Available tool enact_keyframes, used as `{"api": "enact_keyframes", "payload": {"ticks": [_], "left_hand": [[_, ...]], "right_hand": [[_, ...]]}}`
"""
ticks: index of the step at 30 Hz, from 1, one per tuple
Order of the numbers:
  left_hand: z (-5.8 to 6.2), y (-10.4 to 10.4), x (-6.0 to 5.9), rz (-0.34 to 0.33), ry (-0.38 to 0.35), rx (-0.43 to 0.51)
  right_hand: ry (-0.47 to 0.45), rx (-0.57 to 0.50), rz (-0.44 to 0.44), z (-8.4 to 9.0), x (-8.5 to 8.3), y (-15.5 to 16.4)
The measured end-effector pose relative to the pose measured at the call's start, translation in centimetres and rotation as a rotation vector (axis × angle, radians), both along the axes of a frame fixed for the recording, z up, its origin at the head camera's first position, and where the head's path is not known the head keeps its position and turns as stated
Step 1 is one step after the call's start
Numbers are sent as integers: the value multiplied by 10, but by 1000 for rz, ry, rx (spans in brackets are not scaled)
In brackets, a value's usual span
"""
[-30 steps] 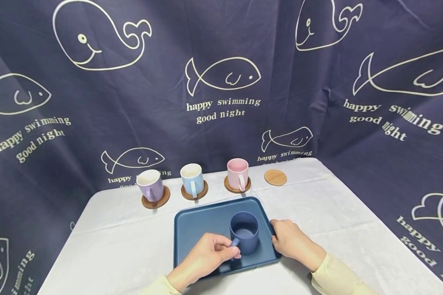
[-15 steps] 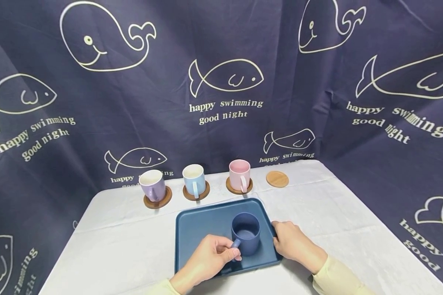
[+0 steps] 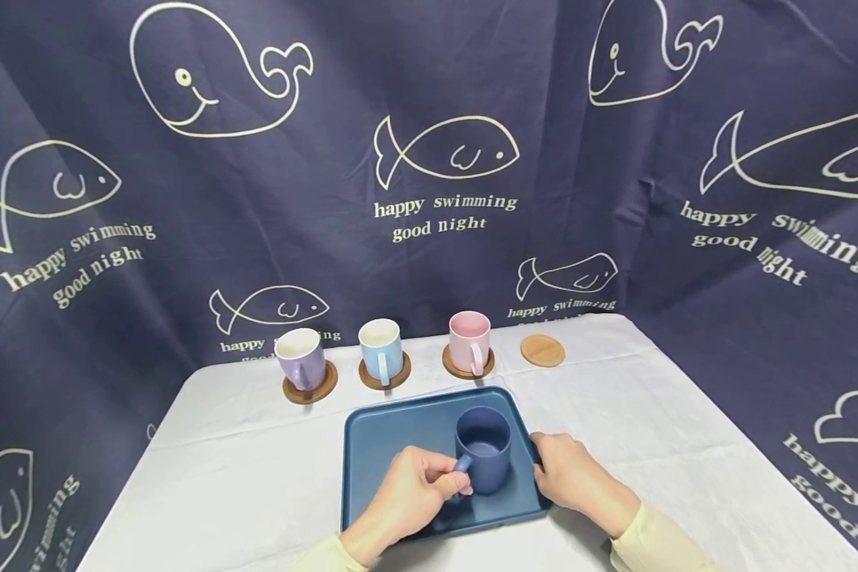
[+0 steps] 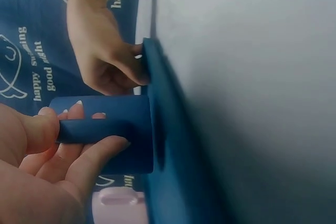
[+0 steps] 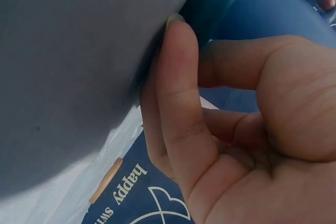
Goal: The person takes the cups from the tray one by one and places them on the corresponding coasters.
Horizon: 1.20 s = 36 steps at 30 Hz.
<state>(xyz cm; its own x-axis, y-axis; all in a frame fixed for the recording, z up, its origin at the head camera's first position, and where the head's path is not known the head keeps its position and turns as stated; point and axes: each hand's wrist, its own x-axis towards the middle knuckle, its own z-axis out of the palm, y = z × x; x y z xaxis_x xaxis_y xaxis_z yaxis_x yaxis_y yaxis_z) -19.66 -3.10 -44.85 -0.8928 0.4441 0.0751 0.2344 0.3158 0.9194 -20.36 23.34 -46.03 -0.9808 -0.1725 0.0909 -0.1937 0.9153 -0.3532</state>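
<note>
- The dark blue mug point(image 3: 483, 448) is seen upright on the blue tray point(image 3: 386, 445), in its right half.
- Its handle, at 7 o'clock, is pinched by the left hand point(image 3: 415, 492), fingers curled.
- The tray's right rim, at 3 o'clock of the mug, is gripped by the right hand point(image 3: 568, 475).
- Three mugs on coasters point(image 3: 381, 361) and a bare wooden coaster point(image 3: 542, 350) are shown at 12 o'clock on the white table point(image 3: 243, 477).

left hand point(image 3: 409, 496): pinching the navy mug point(image 3: 482, 449) handle
right hand point(image 3: 570, 481): gripping the tray point(image 3: 386, 437)'s right edge
</note>
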Motion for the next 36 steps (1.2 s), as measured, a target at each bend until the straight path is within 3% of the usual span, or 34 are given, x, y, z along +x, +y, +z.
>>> {"api": "enact_keyframes", "payload": {"ticks": [9, 20, 25, 36], "left_hand": [[25, 25, -13, 32, 15, 37], [46, 59, -41, 87, 71, 75], [51, 73, -54, 98, 101, 101], [53, 112, -90, 104, 208, 40]], "right_hand": [[-26, 6, 5, -1, -2, -1], [9, 20, 23, -2, -1, 1], [-3, 9, 18, -2, -1, 1], [-47, 4, 11, -2, -3, 2]]}}
